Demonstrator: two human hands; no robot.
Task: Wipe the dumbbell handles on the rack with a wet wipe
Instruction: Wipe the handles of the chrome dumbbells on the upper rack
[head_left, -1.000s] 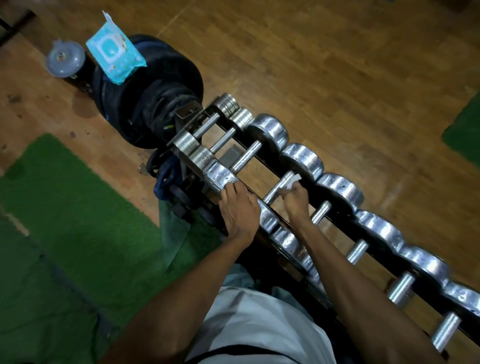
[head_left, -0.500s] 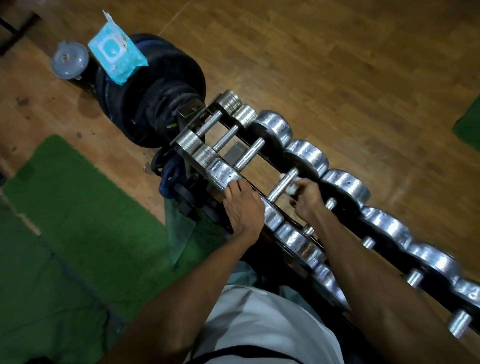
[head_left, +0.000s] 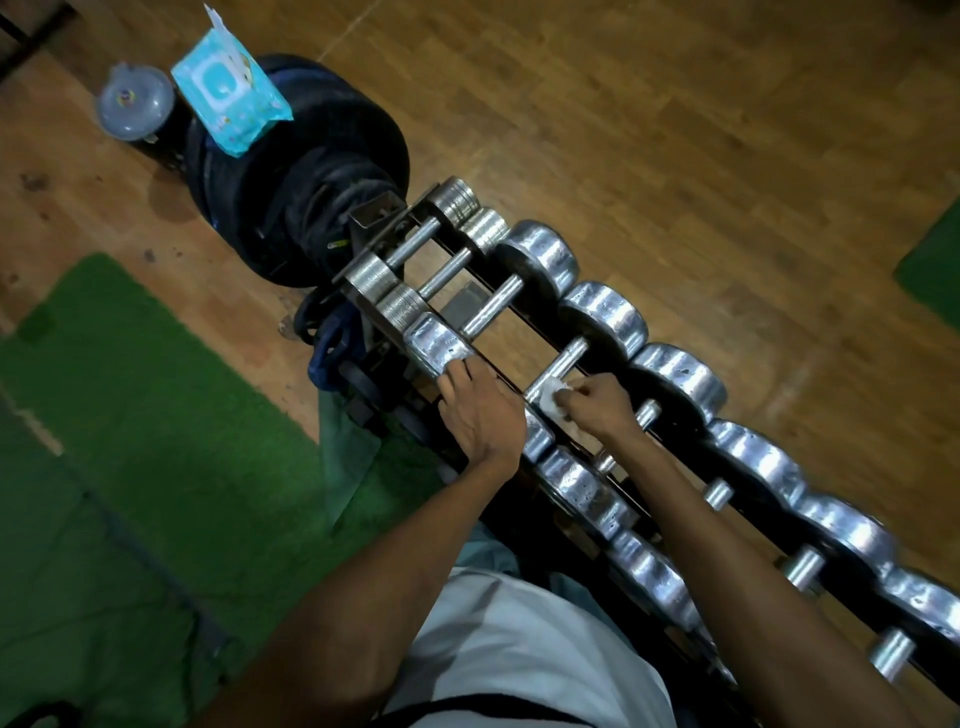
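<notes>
head view, right hand pinching wet wipe on dumbbell handle, left hand flat on near weight, wipe half hidden

Nine dumbbells are sitting across one rack, counting each visible handle. One wet wipe is showing. One wipe pack is lying on one stack of black plates. One lidded container is standing beside it. Two hands, left hand and right hand, are showing.
</notes>
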